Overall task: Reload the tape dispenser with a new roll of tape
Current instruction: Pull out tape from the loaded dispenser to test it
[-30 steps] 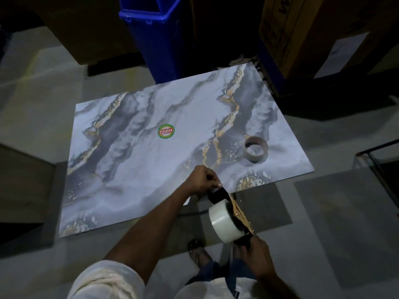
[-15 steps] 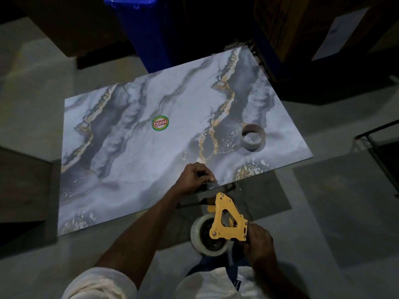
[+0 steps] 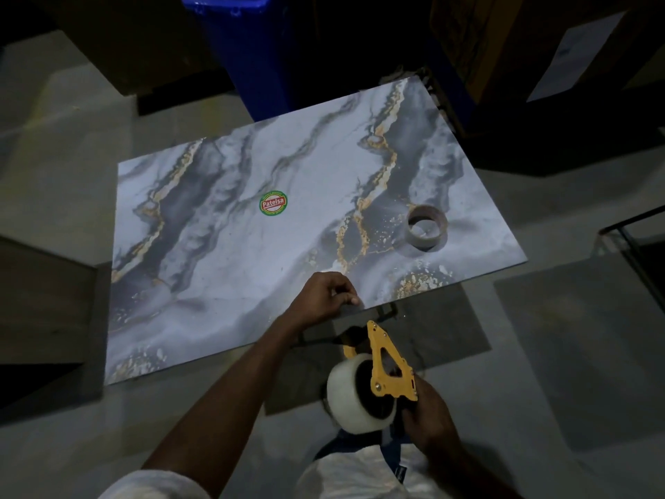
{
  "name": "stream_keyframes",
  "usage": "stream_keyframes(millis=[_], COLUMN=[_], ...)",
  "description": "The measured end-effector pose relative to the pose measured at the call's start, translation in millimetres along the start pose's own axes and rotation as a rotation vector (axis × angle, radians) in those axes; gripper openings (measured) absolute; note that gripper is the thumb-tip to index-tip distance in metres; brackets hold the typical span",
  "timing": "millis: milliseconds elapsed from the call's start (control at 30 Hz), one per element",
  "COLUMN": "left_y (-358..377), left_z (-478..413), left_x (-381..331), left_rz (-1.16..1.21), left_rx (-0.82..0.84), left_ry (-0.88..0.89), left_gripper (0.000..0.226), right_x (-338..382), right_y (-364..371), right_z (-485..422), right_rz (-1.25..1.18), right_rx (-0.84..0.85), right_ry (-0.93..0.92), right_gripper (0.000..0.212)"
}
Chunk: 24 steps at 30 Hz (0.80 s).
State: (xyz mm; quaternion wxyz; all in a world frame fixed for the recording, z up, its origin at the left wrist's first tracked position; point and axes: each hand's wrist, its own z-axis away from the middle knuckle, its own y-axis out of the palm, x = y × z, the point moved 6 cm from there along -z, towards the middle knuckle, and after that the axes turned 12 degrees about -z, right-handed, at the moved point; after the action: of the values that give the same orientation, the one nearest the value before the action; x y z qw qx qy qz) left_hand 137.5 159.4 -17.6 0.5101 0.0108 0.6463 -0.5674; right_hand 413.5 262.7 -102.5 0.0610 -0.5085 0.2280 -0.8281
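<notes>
My right hand grips the handle of the yellow tape dispenser, low and just in front of the table's near edge. A full whitish tape roll sits on the dispenser's black hub, facing left. My left hand hovers at the near edge of the marble-patterned tabletop, its fingers curled and pinching what looks like the clear tape's free end, drawn out from the dispenser's front. An empty brown cardboard core stands on the table at the right.
A round green and red sticker marks the tabletop's middle. A blue bin stands behind the table, and a cardboard box is at the back right. A dark metal frame shows at the right edge. Grey floor surrounds the table.
The dispenser has swung down and turned so that its yellow side faces up, then drifted slightly right. My left hand left the dispenser's front and now stays at the table edge.
</notes>
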Motion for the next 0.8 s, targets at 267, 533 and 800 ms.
stream_keyframes(millis=[267, 533, 800], left_y=[15.8, 31.5, 31.7], left_z=[-34.3, -38.6, -38.6], left_x=[-1.3, 6.2, 1.7], left_rz=[-0.269, -0.284, -0.310], left_rx=[0.136, 0.217, 0.227], left_ry=[-0.062, -0.120, -0.083], left_gripper=[0.005, 0.009, 0.030], right_x=[6.1, 10.9, 8.4], right_y=[14.8, 20.0, 24.8], right_z=[-9.4, -7.2, -9.1], right_rz=[-0.067, -0.110, -0.056], right_rx=[-0.006, 0.006, 0.056], right_ry=[0.228, 0.289, 0.259], right_gripper=[0.032, 0.012, 0.017])
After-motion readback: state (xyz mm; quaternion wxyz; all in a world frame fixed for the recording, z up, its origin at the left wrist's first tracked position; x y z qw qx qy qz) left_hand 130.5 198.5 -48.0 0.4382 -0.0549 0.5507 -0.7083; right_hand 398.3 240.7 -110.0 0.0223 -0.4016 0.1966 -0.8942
